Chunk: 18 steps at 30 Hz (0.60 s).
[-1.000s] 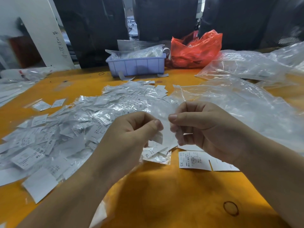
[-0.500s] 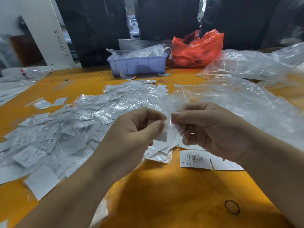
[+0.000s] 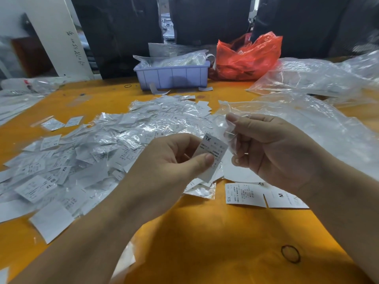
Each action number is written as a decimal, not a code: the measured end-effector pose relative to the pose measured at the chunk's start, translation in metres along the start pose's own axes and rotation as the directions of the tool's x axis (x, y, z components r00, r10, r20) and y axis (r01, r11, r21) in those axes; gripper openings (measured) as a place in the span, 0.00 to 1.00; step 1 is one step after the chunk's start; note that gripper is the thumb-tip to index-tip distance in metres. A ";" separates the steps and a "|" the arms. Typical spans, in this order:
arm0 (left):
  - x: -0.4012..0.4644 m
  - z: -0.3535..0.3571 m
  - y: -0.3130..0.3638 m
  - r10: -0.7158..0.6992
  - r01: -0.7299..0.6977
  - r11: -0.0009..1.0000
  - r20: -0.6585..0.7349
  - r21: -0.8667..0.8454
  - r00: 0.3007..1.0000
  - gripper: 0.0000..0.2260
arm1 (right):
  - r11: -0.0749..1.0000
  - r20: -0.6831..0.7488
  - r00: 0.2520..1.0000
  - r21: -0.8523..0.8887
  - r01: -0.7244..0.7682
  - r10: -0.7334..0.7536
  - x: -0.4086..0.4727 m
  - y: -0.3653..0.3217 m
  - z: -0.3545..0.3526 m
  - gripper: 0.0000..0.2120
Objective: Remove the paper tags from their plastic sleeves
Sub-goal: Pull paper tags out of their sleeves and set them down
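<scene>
Head view: tag (image 3: pixel 213 154) now out of sleeve (image 3: pixel 226 128); half second ago both hands pinched them together. Left hand (image 3: pixel 174 160) pinches XL tag between thumb and fingers; right hand (image 3: pixel 272 152) pinches empty sleeve, just beside tag. One removal looks done. Pile (image 3: pixel 98 152) of sleeved tags left of hands; loose tags (image 3: pixel 246 195) below right hand. Bare table (image 3: pixel 205 242) near edge, room to set down.

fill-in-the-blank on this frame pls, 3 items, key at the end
1. The tag pinched by the left hand is printed with size ____.
2. The right hand holds an empty clear ____.
3. The bag beside the lilac bin is coloured ____.

Missing words: XL; sleeve; red
</scene>
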<state>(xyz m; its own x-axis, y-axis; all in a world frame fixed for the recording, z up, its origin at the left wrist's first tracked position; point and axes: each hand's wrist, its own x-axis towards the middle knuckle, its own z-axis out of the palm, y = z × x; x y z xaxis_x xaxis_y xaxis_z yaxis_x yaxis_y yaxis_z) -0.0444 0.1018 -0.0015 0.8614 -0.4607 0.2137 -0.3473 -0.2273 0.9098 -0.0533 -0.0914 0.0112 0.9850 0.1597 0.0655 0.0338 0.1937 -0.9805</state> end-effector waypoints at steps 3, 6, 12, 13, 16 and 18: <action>0.000 -0.001 0.001 -0.006 0.007 0.999 0.031 -0.042 0.999 0.07 | 1.000 -0.011 1.000 -0.005 0.019 -0.019 0.000 0.001 0.000 0.11; 0.000 0.001 0.003 -0.008 0.012 0.998 0.063 -0.061 0.998 0.09 | 0.999 -0.025 0.999 -0.008 0.034 -0.034 0.001 0.001 -0.001 0.12; -0.001 0.002 0.005 -0.007 0.013 0.999 0.121 -0.047 0.993 0.11 | 0.992 -0.097 0.991 -0.098 0.081 -0.090 0.000 0.003 0.000 0.11; -0.002 0.003 0.006 -0.009 0.015 0.999 0.126 -0.043 0.992 0.11 | 0.988 -0.104 0.989 -0.122 0.093 -0.105 0.000 0.004 0.001 0.11; -0.002 0.003 0.007 -0.026 0.028 1.000 0.124 -0.013 0.992 0.11 | 0.979 -0.108 0.984 -0.159 0.126 -0.144 0.000 0.007 0.003 0.15; -0.002 0.003 0.007 -0.039 0.038 0.999 0.099 0.009 0.994 0.12 | 0.978 -0.102 0.983 -0.161 0.135 -0.152 0.000 0.008 0.004 0.13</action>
<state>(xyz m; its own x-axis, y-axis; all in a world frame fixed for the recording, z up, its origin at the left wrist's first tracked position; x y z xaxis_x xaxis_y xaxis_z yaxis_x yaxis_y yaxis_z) -0.0500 0.0988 0.0030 0.8335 -0.5340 0.1418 -0.3173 -0.2526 0.9141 -0.0540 -0.0865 0.0043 0.9804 0.0287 0.1948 0.1930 0.0555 -0.9796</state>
